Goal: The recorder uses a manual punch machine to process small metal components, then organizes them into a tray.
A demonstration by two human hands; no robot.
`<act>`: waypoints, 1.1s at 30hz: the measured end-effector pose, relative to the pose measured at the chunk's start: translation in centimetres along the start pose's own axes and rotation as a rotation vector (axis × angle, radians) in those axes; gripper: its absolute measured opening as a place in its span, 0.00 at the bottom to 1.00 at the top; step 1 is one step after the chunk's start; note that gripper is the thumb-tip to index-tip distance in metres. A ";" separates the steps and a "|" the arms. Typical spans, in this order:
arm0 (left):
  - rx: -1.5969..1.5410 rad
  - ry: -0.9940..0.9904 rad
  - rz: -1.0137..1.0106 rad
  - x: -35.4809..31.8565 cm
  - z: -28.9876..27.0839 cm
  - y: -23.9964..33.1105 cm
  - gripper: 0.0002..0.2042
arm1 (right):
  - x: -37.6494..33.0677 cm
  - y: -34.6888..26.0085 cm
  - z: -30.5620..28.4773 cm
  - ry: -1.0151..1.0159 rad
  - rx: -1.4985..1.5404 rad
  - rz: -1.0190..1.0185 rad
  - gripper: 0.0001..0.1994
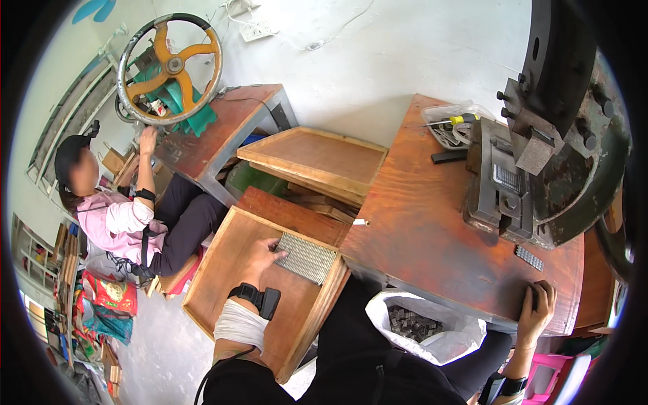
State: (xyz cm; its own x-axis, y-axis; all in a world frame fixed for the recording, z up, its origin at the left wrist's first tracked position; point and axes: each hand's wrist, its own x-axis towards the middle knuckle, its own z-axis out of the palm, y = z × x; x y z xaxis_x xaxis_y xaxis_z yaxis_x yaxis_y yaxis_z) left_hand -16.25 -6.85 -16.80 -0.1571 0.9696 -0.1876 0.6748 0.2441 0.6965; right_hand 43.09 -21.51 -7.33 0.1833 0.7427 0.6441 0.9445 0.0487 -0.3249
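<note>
Two hands apart: left hand (pixel 262 255) spread flat on grey ridged metal sheet (pixel 306 257) (long axis rightward) in wooden tray (pixel 223 283); right hand (pixel 536 309) curled at rusty-brown surface (pixel 418 229) edge.

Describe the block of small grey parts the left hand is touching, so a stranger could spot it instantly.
Start at the rust-orange workbench; a shallow wooden tray sits by its left end. In the tray's far right corner lies the grey block of parts, with the left hand on its near edge. Unlike the loose dark pieces in the white bag, it is a flat, tidy grid.
</note>
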 end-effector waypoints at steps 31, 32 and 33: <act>-0.451 0.099 -0.002 -4.4 -2.0 10.5 0.12 | 0.8 -2.2 -0.1 0.107 -0.013 0.028 0.06; -0.415 0.089 0.086 -5.2 -1.9 14.6 0.12 | 0.9 -2.4 0.0 0.116 -0.001 0.018 0.06; -0.393 -0.004 0.170 -5.5 -1.4 19.2 0.13 | 0.7 -2.1 -0.1 0.119 -0.015 0.015 0.06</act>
State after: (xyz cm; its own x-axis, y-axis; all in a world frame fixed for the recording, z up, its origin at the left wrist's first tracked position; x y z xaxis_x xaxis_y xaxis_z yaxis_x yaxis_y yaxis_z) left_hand -3.45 -7.51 -1.45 -0.0639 0.9967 -0.0495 0.3644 0.0695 0.9287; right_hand 41.28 -21.16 -6.10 0.2280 0.6587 0.7170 0.9451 0.0273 -0.3257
